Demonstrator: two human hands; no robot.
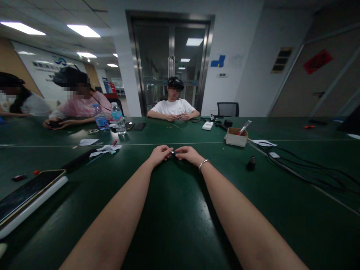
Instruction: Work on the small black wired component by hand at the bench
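Both forearms reach out over the dark green table (174,210). My left hand (161,155) and my right hand (189,154) meet near its middle with closed fingertips. Between them is a small dark object with a shiny part (173,153), too small to identify. The fingertips of both hands touch it from either side. A silver bracelet (203,165) circles my right wrist.
Left lie a phone (30,187) on a white block, a black rod (78,159) and crumpled paper (105,150); bottles (118,120) stand beyond. Right are a small box (236,138), a black cylinder (251,163) and cables (309,168). Several people sit around.
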